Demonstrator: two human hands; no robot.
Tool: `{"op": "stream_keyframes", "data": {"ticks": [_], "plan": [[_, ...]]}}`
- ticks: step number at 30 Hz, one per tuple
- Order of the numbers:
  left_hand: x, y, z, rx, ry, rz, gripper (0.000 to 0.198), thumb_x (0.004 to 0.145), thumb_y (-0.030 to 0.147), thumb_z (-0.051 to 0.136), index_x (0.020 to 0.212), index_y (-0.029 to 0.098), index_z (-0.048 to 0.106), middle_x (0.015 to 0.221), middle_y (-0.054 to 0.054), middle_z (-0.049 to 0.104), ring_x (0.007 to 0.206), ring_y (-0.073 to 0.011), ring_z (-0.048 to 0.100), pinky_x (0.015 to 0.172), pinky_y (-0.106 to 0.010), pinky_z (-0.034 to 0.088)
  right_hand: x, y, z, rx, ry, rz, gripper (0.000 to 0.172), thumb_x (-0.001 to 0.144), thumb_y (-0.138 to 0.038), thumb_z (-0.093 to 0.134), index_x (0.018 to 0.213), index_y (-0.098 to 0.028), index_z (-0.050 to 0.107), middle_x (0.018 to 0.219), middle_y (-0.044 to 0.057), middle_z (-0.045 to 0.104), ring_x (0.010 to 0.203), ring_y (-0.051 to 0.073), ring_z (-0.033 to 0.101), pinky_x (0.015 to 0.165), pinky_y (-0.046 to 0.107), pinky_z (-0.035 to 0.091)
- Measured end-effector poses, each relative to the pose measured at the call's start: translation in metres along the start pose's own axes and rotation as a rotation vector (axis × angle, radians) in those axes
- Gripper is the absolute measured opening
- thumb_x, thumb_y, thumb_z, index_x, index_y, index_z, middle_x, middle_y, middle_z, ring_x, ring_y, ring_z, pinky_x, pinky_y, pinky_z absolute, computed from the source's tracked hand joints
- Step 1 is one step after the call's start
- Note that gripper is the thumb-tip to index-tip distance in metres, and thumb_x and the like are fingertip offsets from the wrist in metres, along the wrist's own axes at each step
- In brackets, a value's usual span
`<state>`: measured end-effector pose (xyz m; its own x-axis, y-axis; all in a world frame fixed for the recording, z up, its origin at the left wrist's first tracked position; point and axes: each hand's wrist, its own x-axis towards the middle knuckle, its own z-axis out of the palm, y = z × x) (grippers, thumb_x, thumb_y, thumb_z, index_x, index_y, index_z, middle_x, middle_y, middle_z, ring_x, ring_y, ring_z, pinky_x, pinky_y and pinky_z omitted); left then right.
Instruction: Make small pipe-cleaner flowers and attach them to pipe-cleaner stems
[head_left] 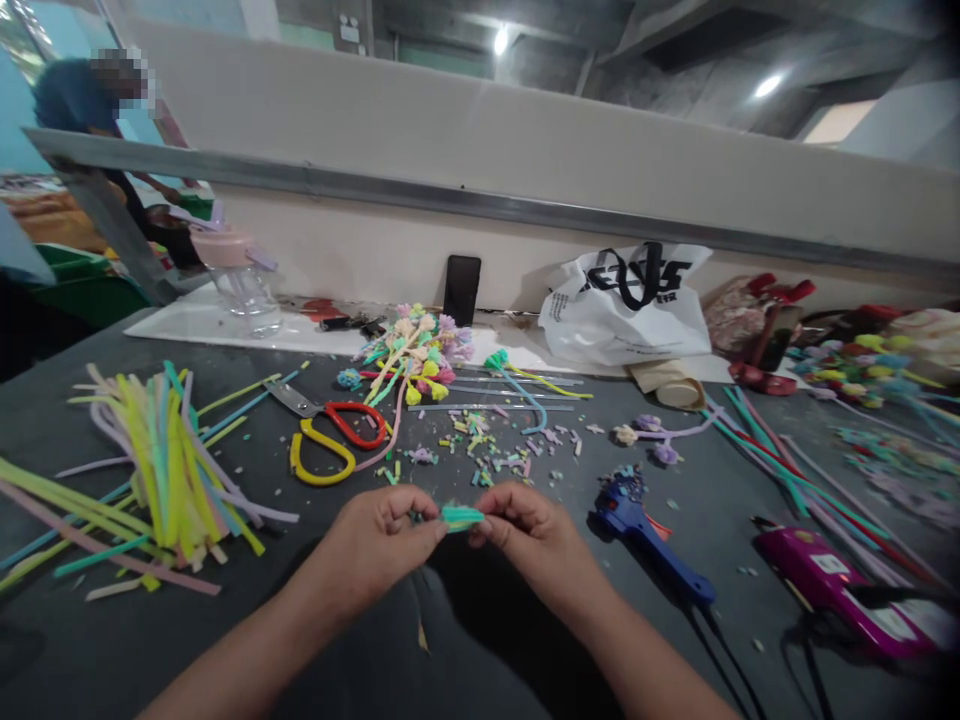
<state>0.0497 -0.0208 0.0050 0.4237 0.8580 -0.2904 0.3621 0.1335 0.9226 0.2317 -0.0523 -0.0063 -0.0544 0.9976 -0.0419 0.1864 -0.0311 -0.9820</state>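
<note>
My left hand and my right hand meet low over the dark table, each pinching one end of a short bundle of green fuzzy strips with a yellowish edge. Just beyond them lie scattered cut strip pieces. Left of the hands rest scissors with one red and one yellow handle, blades pointing away. Farther back is a bunch of pastel fuzzy flowers, and a single green flower on a curved blue stem lies right of it.
A pile of coloured fuzzy strips covers the left. To the right lie a blue glue gun with a cord and a magenta device. Along the back stand a clear bottle, a phone and a white bag. A person bends at far left.
</note>
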Motion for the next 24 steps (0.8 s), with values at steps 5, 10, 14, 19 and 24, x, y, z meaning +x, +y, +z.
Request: {"op": "stream_keyframes", "data": {"ticks": [5,10,14,19,24], "plan": [[-0.0003,0.0002,0.0003,0.08,0.025,0.027,0.024,0.071,0.039,0.052,0.072,0.015,0.056,0.047,0.008,0.032,0.044,-0.0067,0.025,0.042,-0.02,0.015,0.0021,0.0041,0.0013,0.019,0.008,0.002,0.012,0.072,-0.028,0.064,0.072,-0.017,0.059,0.06,-0.002,0.06,0.058,0.011,0.056,0.059,0.024,0.041],[-0.0028,0.0042,-0.0027,0.217,0.108,0.055,0.023,0.073,0.039,0.052,0.073,0.016,0.056,0.051,0.006,0.04,0.048,-0.0086,0.035,0.045,-0.02,0.023,0.0046,0.0026,-0.0046,0.197,-0.084,0.045,0.036,0.069,-0.028,0.071,0.099,-0.021,0.053,0.074,-0.003,0.061,0.064,0.011,0.059,0.065,0.025,0.044],[-0.0062,0.0016,-0.0032,0.303,0.147,0.195,0.02,0.076,0.037,0.05,0.073,0.018,0.057,0.06,0.003,0.051,0.057,-0.0108,0.046,0.053,-0.02,0.032,0.0038,0.0034,-0.0062,0.361,-0.19,0.081,0.043,0.068,-0.025,0.073,0.105,-0.021,0.052,0.086,0.001,0.064,0.078,0.013,0.062,0.076,0.028,0.044],[-0.0086,-0.0038,-0.001,0.449,0.167,0.302,0.02,0.079,0.035,0.049,0.071,0.019,0.057,0.06,0.003,0.053,0.057,-0.0111,0.049,0.054,-0.022,0.033,0.0025,0.0052,-0.0008,0.382,-0.156,0.05,0.022,0.07,-0.028,0.07,0.088,-0.018,0.061,0.076,0.0,0.066,0.067,0.011,0.061,0.069,0.026,0.046],[-0.0062,-0.0057,-0.0004,0.293,0.111,0.304,0.016,0.074,0.029,0.056,0.086,0.02,0.052,0.068,0.003,0.057,0.06,-0.0118,0.052,0.057,-0.021,0.039,0.0004,0.0002,0.0011,0.271,-0.09,-0.008,0.019,0.07,-0.03,0.07,0.082,-0.017,0.062,0.07,-0.001,0.064,0.066,0.011,0.06,0.066,0.024,0.045]]}}
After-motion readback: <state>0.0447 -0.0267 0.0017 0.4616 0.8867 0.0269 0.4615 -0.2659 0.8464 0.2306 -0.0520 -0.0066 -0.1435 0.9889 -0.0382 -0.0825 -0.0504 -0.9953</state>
